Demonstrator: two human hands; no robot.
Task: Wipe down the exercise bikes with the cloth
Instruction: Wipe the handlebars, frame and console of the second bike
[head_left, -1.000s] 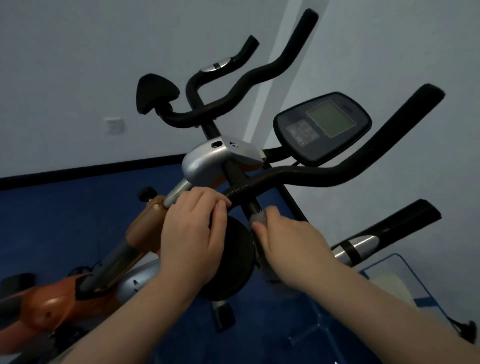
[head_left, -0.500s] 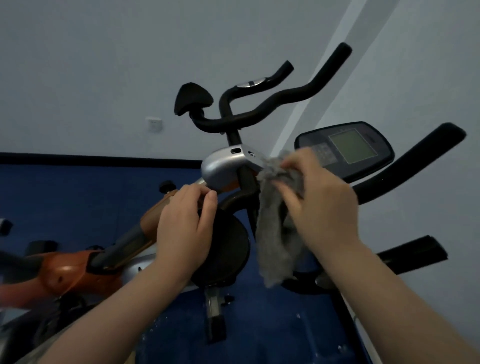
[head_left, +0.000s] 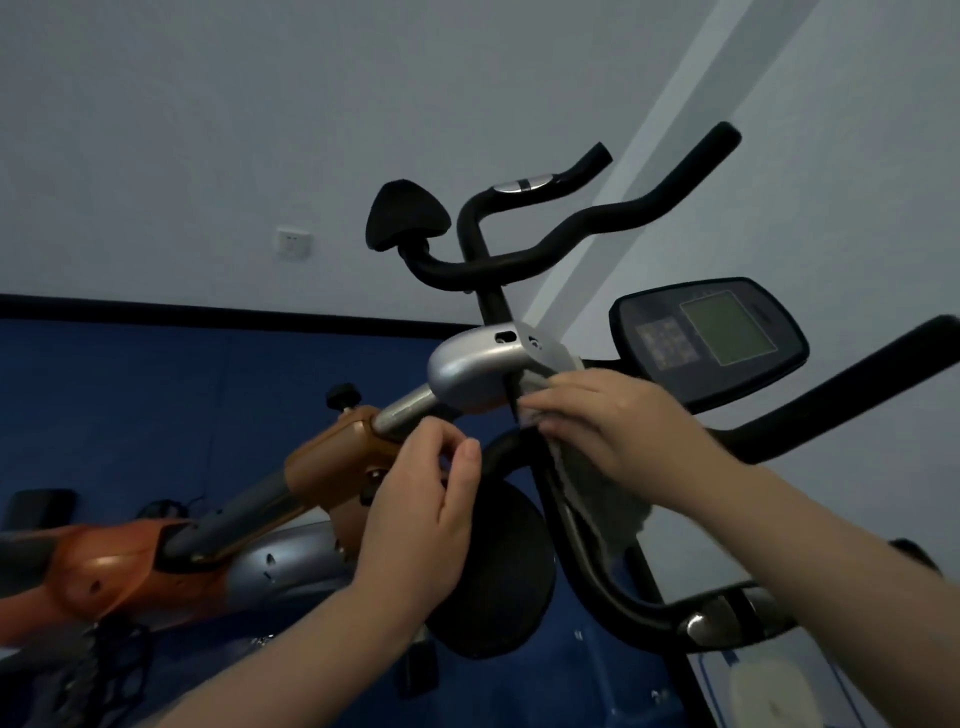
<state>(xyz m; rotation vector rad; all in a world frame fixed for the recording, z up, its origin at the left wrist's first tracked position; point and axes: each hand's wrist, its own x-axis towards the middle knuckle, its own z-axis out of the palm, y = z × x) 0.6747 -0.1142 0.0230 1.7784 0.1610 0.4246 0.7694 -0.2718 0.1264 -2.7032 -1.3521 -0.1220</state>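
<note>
The right hand (head_left: 618, 431) presses a grey cloth (head_left: 597, 493) against the black upright post of the nearest exercise bike (head_left: 483, 364), just under the silver housing where the handlebar (head_left: 810, 410) branches off. The fingers are curled over the top of the cloth and pinch it to the post; the rest of the cloth hangs down below the palm, along the curved black tube. The left hand (head_left: 431, 493) sits just beside it, lower and toward the orange frame, fingers bent in a loose half-closed pinch near the silver stem. I cannot tell whether it grips the stem or only hovers at it.

What the next wipe depends on is the run of the tube: from the cloth it sweeps down and away to the right toward the lower grip (head_left: 727, 618), while the upper bar climbs up and to the right, past the console (head_left: 711, 343). The right hand is the nearer to both and already lies on that line, so a stroke along the tube seems the natural one.

Much is hidden. The right palm covers the point where cloth meets post, and the left hand masks part of the black round pad (head_left: 498, 571). The lower bike is cut off by the frame, and a second set of handlebars (head_left: 561, 244) behind looks untouched, though its state cannot be judged.
</note>
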